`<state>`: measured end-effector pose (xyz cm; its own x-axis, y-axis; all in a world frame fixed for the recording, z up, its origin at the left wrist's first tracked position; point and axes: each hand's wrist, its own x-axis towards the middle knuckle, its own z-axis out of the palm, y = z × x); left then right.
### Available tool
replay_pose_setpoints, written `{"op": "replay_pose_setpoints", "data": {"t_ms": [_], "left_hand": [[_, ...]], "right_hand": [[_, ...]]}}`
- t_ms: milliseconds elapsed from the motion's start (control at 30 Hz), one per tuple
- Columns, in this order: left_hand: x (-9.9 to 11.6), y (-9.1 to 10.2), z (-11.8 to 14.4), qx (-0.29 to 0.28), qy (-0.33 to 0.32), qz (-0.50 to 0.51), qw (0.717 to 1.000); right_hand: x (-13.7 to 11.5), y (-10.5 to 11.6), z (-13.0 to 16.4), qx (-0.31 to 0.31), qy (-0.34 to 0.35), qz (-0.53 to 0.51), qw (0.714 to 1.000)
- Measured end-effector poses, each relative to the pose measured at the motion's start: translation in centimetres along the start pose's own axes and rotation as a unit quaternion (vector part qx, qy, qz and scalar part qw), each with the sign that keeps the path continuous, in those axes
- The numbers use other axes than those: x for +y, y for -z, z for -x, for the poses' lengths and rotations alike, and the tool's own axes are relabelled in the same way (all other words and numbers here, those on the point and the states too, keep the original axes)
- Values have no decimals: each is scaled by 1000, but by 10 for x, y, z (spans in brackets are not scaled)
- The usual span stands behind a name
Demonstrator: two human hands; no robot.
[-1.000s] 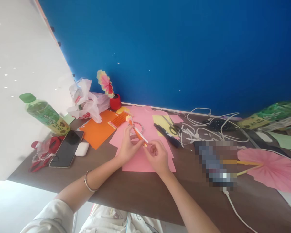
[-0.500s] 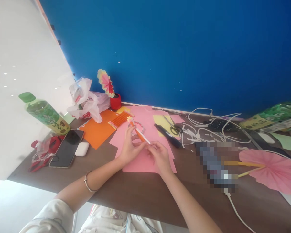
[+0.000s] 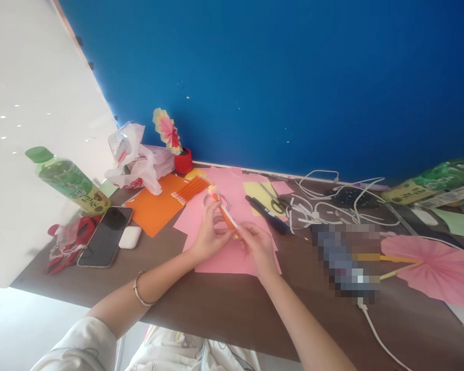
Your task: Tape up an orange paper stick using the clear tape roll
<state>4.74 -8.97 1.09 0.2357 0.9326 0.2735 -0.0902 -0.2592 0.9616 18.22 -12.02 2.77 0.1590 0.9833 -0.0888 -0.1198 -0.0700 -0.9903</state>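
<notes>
Left thumb and fingers pinch a narrow folded orange paper strip (image 3: 229, 219) near both ends; that's our left hand (image 3: 210, 236). Our right hand (image 3: 258, 246) has thumb and fingertips closed at the strip's near end. A white band runs along the strip – maybe tape backing, we can't tell. Strip sits tilted over the pink sheets (image 3: 218, 262), far end above a ring (image 3: 228, 201) that could be a tape roll.

Progress as we read it: the held strip is already folded narrow, and a pleated orange piece (image 3: 191, 190) lies just beyond it, folds in place. We see no join between the two. The white band isn't dealt with yet, we'd judge, and the flat orange sheet (image 3: 150, 212) shows no pleats.

Further out: black marker (image 3: 266, 215) and scissors (image 3: 279, 207) right of the pink, by the yellow paper (image 3: 251, 191). Left side – phone (image 3: 105, 237), white case (image 3: 130, 237), green-capped bottle (image 3: 71, 180). Behind, plastic bag (image 3: 150, 167) and red pot (image 3: 183, 162) with a paper fan flower (image 3: 166, 130). Far right, white cables (image 3: 316, 216) and a big pink fan (image 3: 436, 270).
</notes>
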Motion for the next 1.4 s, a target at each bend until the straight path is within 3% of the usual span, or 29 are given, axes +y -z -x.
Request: {"op": "replay_pose_setpoints", "data": {"t_ms": [500, 933, 1200, 1400], "left_hand": [[-8, 6, -1, -24, -56, -87, 994], [-3, 4, -3, -30, -29, -49, 998], [-2, 4, -1, -50, -21, -43, 998], [-5, 5, -2, -56, -8, -23, 998]], "right_hand": [[-6, -2, 3, -9, -46, -56, 997], [4, -3, 0, -1, -71, 16, 997], [5, -4, 0, -6, -92, 2, 996], [0, -3, 0, -6, -76, 57, 995]]}}
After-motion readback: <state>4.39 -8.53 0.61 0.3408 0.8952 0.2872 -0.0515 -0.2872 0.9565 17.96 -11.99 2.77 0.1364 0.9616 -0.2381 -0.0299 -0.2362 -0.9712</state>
